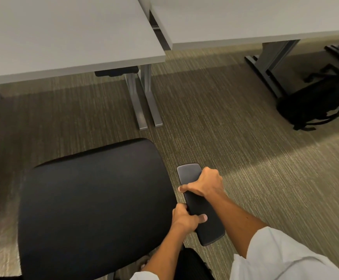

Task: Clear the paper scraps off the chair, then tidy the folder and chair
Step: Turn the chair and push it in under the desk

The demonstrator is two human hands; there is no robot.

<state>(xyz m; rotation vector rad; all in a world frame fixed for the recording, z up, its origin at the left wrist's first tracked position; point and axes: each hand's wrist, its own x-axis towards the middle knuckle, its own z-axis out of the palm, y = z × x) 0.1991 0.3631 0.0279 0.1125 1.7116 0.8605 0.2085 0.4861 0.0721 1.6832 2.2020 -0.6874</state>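
Note:
A black office chair with a wide padded seat (95, 203) fills the lower left of the head view. Its seat shows bare black fabric, with no paper on it. The chair's right armrest (203, 209) is a long dark pad running from front to back beside the seat. My right hand (204, 183) is shut around the armrest near its front end. My left hand (186, 219) grips the same armrest further back, on the seat side. No folder is in view.
Two grey desks stand ahead, the left desk (63, 37) and the right desk (245, 19), with a narrow gap between them. Metal desk legs (146, 102) rest on the striped carpet. A black backpack (318, 102) lies on the floor at the right.

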